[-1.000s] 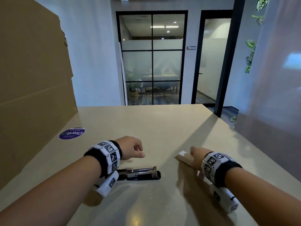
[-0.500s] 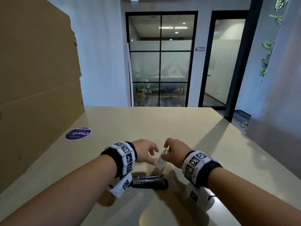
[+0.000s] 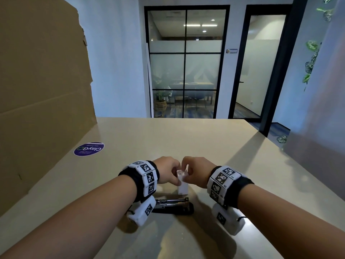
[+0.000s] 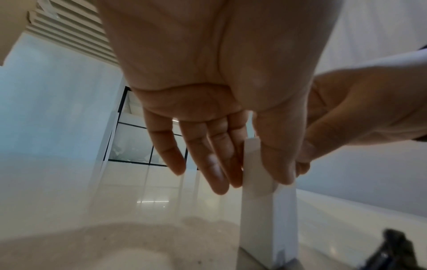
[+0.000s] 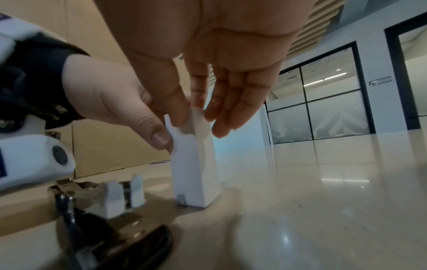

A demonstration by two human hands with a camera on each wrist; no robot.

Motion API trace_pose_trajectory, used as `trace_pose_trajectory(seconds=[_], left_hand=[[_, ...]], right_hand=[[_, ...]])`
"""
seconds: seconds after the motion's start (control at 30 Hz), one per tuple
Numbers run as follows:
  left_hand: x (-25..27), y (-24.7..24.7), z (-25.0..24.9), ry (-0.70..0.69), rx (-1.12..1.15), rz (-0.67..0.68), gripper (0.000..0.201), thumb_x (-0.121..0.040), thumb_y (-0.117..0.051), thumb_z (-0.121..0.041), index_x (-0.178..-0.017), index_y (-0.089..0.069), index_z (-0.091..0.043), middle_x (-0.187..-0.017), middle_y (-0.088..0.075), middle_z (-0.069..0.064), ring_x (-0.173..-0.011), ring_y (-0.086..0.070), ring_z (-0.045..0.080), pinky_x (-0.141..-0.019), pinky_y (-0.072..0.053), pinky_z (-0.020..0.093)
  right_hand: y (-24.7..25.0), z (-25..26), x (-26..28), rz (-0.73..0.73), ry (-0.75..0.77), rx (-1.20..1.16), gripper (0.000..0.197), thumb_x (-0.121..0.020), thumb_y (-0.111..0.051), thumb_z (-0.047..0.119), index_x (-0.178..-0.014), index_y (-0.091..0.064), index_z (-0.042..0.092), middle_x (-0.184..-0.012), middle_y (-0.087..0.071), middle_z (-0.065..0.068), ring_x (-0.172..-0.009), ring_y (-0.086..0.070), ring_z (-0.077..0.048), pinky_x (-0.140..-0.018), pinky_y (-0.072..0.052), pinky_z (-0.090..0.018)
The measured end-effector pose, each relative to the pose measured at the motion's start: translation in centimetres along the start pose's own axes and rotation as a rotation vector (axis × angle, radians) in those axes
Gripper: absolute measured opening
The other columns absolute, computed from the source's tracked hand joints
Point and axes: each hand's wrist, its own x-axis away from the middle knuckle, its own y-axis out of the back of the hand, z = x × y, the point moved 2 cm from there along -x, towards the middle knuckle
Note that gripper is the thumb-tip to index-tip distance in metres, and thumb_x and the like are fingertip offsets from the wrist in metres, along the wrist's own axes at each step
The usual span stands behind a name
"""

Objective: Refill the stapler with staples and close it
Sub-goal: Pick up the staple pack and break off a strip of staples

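- Since the earlier frames: right hand (image 3: 196, 171) carried the box (image 3: 182, 182) in from 3 o'clock of the table (image 3: 186, 139); left hand (image 3: 167, 171) came across to meet it. Box was flat on the table, now upright on its end.
- Grip, left: thumb and fingers (image 4: 233, 160) pinch the box (image 4: 268, 210) near its top, steadying it; the other fingers hang relaxed.
- Grip, right: thumb and forefinger (image 5: 198, 95) pinch the top flap of the box (image 5: 195, 169), flap looks part lifted; other fingers loose.
- Box base on the table, just at 12 o'clock of the stapler (image 3: 172, 205).
- Stapler (image 5: 110, 210) lies at 6 o'clock of both hands, untouched, magazine open with the metal track showing; top arm swung out toward 9 o'clock, under the left wrist.
- Round purple sticker (image 3: 88, 148) at 10 o'clock, cardboard sheet (image 3: 43, 101) standing at 9 o'clock; neither in play.
- Judgement: step in hand is opening the box to get a staple strip out. Early in the task: nothing loaded, stapler not closed.
- Risk: box is tall and narrow, tugging the flap could tip it onto the stapler.
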Motion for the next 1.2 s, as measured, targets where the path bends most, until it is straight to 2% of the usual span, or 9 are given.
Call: trace_pose_trajectory(seconds=[0.23, 0.33, 0.47, 0.53, 0.6, 0.73, 0.83, 0.97, 1.2], left_hand=[[0.0, -0.2, 0.4, 0.021, 0.108, -0.013, 0.033, -0.071, -0.081, -0.025, -0.100, -0.068, -0.015, -0.076, -0.060, -0.010, -0.071, -0.056, 0.009, -0.064, -0.042, 0.022], [-0.1, -0.2, 0.3, 0.021, 0.143, -0.002, 0.029, -0.070, -0.082, -0.021, -0.094, -0.069, -0.015, -0.068, -0.059, -0.013, -0.063, -0.054, 0.004, -0.060, -0.042, 0.019], [-0.2, -0.1, 0.2, 0.033, 0.120, 0.015, 0.028, -0.070, -0.082, -0.023, -0.091, -0.069, -0.010, -0.072, -0.063, -0.007, -0.067, -0.057, 0.009, -0.067, -0.049, 0.025], [-0.4, -0.1, 0.4, 0.058, 0.122, 0.009, 0.032, -0.070, -0.082, -0.026, -0.094, -0.071, -0.010, -0.080, -0.065, -0.002, -0.077, -0.060, 0.015, -0.081, -0.052, 0.035], [-0.5, -0.2, 0.5, 0.055, 0.111, 0.007, 0.022, -0.068, -0.081, -0.027, -0.082, -0.069, -0.015, -0.078, -0.064, -0.003, -0.077, -0.059, 0.017, -0.078, -0.051, 0.035], [-0.5, -0.3, 0.3, 0.029, 0.039, -0.011, 0.025, -0.071, -0.077, -0.026, -0.065, -0.054, -0.027, -0.067, -0.055, -0.008, -0.066, -0.051, 0.014, -0.063, -0.043, 0.027], [-0.3, -0.1, 0.3, 0.004, 0.021, -0.023, 0.029, -0.071, -0.076, -0.028, -0.088, -0.053, -0.027, -0.084, -0.057, -0.006, -0.081, -0.055, 0.018, -0.076, -0.049, 0.035], [0.0, -0.1, 0.5, -0.007, 0.026, -0.007, 0.044, -0.072, -0.077, -0.033, -0.111, -0.059, -0.025, -0.073, -0.050, -0.012, -0.074, -0.051, 0.014, -0.066, -0.041, 0.028], [0.4, 0.4, 0.9, 0.031, 0.032, 0.008, 0.027, -0.072, -0.079, -0.034, -0.078, -0.056, -0.022, -0.069, -0.063, -0.006, -0.064, -0.060, 0.012, -0.067, -0.049, 0.032]], right_hand=[[0.3, 0.5, -1.2, 0.095, 0.020, 0.157, 0.032, -0.078, -0.071, 0.023, -0.108, -0.061, 0.014, -0.106, -0.063, -0.007, -0.083, -0.051, -0.018, -0.073, -0.042, -0.028], [0.6, 0.7, -1.4, 0.144, 0.017, 0.187, 0.036, -0.076, -0.073, 0.022, -0.108, -0.059, 0.011, -0.099, -0.057, -0.006, -0.083, -0.050, -0.020, -0.069, -0.041, -0.028], [0.8, 1.1, -1.4, 0.125, 0.036, 0.231, 0.023, -0.078, -0.071, 0.019, -0.075, -0.048, 0.017, -0.088, -0.050, -0.003, -0.079, -0.049, -0.022, -0.057, -0.037, -0.025], [0.7, 1.3, -1.4, 0.093, 0.068, 0.257, 0.034, -0.079, -0.065, 0.016, -0.058, -0.039, 0.023, -0.086, -0.053, -0.005, -0.076, -0.050, -0.024, -0.062, -0.040, -0.027], [0.6, 1.6, -1.1, 0.076, 0.113, 0.261, 0.038, -0.078, -0.066, 0.016, -0.055, -0.036, 0.026, -0.085, -0.053, -0.005, -0.074, -0.050, -0.023, -0.065, -0.041, -0.028], [0.6, 1.7, 0.1, 0.057, 0.156, 0.142, 0.017, -0.078, -0.068, 0.027, -0.083, -0.055, 0.019, -0.085, -0.057, -0.002, -0.077, -0.051, -0.019, -0.067, -0.039, -0.027], [0.5, 1.3, 0.4, 0.060, 0.141, 0.118, 0.015, -0.080, -0.067, 0.035, -0.084, -0.061, 0.022, -0.072, -0.054, 0.007, -0.072, -0.050, -0.016, -0.066, -0.039, -0.028], [0.2, 0.4, 0.4, 0.006, 0.123, 0.129, 0.008, -0.083, -0.063, 0.026, -0.086, -0.063, 0.019, -0.077, -0.057, 0.003, -0.075, -0.052, -0.018, -0.066, -0.039, -0.027], [0.2, 0.3, 0.5, -0.022, 0.148, 0.098, 0.031, -0.085, -0.058, 0.007, -0.113, -0.061, 0.020, -0.105, -0.065, -0.003, -0.098, -0.059, -0.021, -0.087, -0.048, -0.033]])
